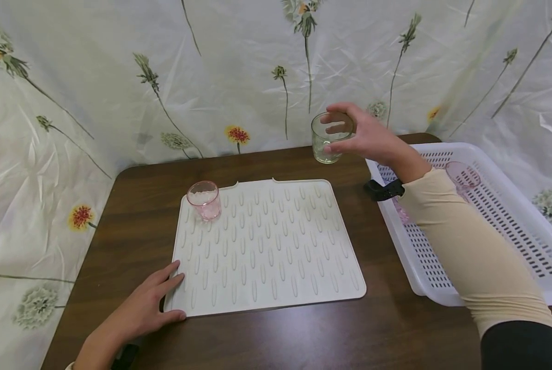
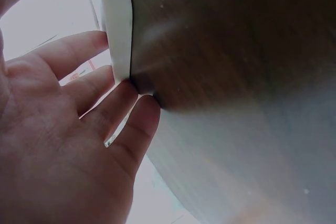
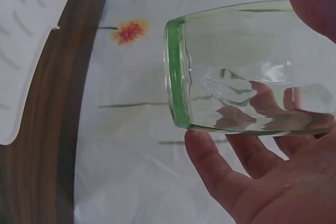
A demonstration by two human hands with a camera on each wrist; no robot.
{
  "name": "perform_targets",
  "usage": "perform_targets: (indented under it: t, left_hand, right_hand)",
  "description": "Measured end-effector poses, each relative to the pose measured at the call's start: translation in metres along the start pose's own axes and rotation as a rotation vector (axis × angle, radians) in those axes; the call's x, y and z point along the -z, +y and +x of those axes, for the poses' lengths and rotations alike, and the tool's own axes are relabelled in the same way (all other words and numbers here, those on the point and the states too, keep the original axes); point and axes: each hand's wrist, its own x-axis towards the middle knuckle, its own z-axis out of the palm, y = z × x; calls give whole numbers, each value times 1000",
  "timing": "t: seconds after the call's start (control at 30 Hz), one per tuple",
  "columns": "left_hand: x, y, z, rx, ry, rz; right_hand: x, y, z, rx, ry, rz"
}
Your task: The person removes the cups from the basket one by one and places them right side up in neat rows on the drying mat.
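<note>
In the head view my right hand [image 1: 365, 132] grips a clear, green-tinted drinking glass [image 1: 325, 146] above the back edge of the table. The right wrist view shows the thumb on one side of the glass [image 3: 236, 61] and the fingers on the other, with its thick green base toward the left. My left hand [image 1: 148, 303] rests at the near left corner of a white ridged drying mat [image 1: 266, 257], its fairly straight fingertips at the mat's edge. On the mat's far left corner stands a pink-tinted glass [image 1: 205, 203].
To the right, a white perforated plastic basket [image 1: 407, 257] holds pink-tinted glassware [image 1: 462, 176], partly hidden by my right forearm. A dark wooden table [image 1: 132, 221] lies under everything. Behind it hangs a flower-printed curtain [image 1: 239, 77].
</note>
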Motion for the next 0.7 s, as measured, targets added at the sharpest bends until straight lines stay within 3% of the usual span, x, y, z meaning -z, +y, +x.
perform_targets:
  t: [0.43, 0.7]
  left_hand:
    - [-1, -2, -3, -26, 50, 12]
    - [-1, -3, -2, -18, 32, 1]
  right_hand:
    - [-27, -3, 27, 18, -85, 58]
    - [-43, -6, 39, 38, -125, 56]
